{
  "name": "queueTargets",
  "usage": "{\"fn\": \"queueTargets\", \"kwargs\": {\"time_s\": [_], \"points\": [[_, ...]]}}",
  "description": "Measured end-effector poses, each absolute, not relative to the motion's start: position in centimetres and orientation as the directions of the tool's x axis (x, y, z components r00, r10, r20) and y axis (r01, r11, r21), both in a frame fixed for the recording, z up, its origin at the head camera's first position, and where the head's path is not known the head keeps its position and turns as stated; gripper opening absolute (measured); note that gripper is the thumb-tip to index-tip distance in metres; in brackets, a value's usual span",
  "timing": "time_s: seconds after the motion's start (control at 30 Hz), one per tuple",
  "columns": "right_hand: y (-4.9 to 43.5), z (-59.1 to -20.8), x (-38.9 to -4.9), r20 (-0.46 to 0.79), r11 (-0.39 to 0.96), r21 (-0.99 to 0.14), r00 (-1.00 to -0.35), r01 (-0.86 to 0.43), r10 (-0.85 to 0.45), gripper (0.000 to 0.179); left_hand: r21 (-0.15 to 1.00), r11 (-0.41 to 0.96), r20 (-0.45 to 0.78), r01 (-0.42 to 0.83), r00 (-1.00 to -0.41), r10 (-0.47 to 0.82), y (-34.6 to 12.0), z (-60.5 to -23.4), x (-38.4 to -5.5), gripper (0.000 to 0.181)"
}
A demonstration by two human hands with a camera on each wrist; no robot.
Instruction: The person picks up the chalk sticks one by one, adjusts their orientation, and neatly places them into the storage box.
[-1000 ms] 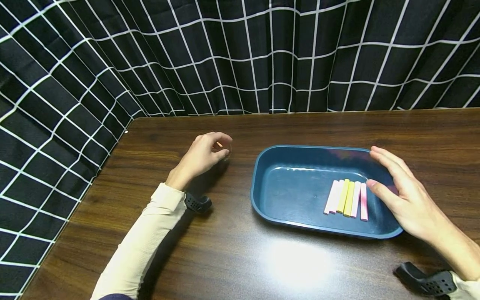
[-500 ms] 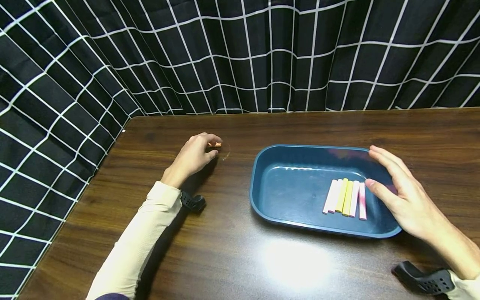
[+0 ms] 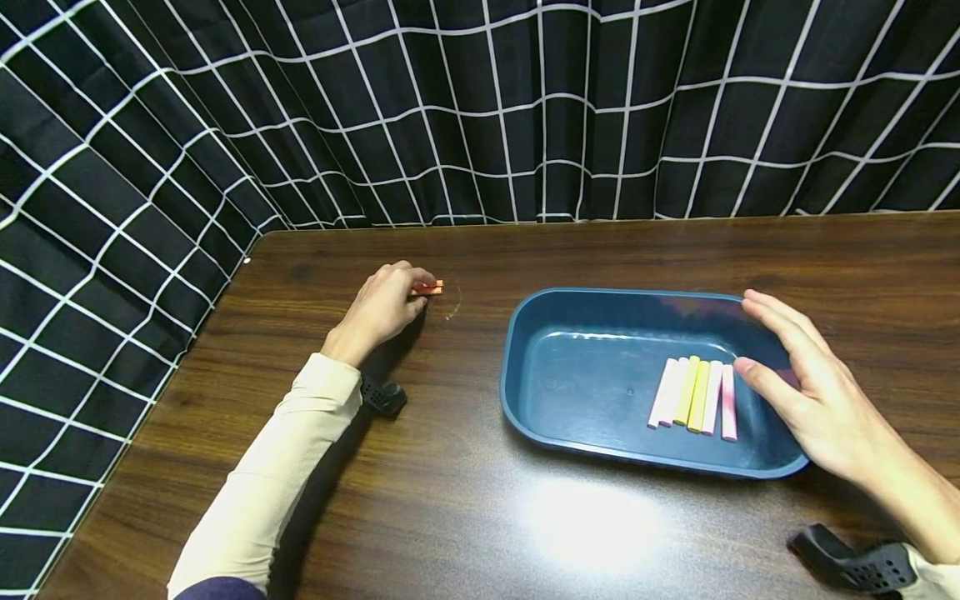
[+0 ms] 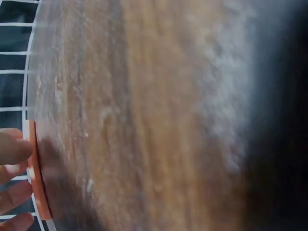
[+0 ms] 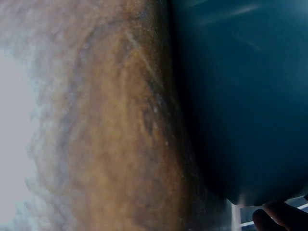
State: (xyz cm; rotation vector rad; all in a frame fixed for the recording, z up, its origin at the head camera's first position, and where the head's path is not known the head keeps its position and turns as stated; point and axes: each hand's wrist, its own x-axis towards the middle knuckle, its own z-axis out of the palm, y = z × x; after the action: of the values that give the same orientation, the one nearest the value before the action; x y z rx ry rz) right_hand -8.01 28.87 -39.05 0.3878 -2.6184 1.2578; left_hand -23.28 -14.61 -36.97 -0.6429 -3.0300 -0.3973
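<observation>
On the table's left side, my left hand (image 3: pixel 375 308) pinches an orange chalk stick (image 4: pixel 40 185). Its fingertips (image 4: pixel 19 150) lie against the stick in the left wrist view. Two orange ends stick out side by side past the fingers in the head view; the hand hides the rest. A blue tray (image 3: pixel 585 450) stands right of centre, holding a row of pink chalk sticks (image 3: pixel 663 395) and yellow chalk sticks (image 3: pixel 698 397). Over the tray's right end lies my right hand (image 3: pixel 817 400), fingers extended, thumb reaching inside near the rightmost pink stick.
The brown wooden table (image 3: pixel 450 500) has a strong glare spot in front of the tray. A black curtain with white grid lines (image 3: pixel 480 108) borders the back and left. Faint marks (image 3: pixel 455 300) show on the wood right of the left hand.
My left hand has moved left and slightly down with the orange chalk, and a second orange end now shows beside it. The right hand and tray stay in place.
</observation>
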Motion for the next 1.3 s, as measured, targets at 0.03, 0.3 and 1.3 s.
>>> {"fn": "queueTargets", "kwargs": {"time_s": [0.03,0.3,1.3], "points": [[28.8,-39.1,-8.0,0.301,0.602,-0.730,-0.943,-0.324,-0.142,0.063,0.237,0.884,0.068,0.404,-0.914,0.399,-14.6,-37.0,-23.3,0.029],[28.8,-39.1,-8.0,0.322,0.597,-0.723,-0.934,-0.347,-0.153,0.063,0.221,0.883,0.070,0.415,-0.910,0.410,-14.9,-37.2,-23.2,0.022],[28.7,-38.8,-8.0,0.281,0.604,-0.733,-0.948,-0.313,-0.149,0.063,0.286,0.839,0.028,0.462,-0.880,0.475,-13.5,-34.7,-22.2,0.017]]}}
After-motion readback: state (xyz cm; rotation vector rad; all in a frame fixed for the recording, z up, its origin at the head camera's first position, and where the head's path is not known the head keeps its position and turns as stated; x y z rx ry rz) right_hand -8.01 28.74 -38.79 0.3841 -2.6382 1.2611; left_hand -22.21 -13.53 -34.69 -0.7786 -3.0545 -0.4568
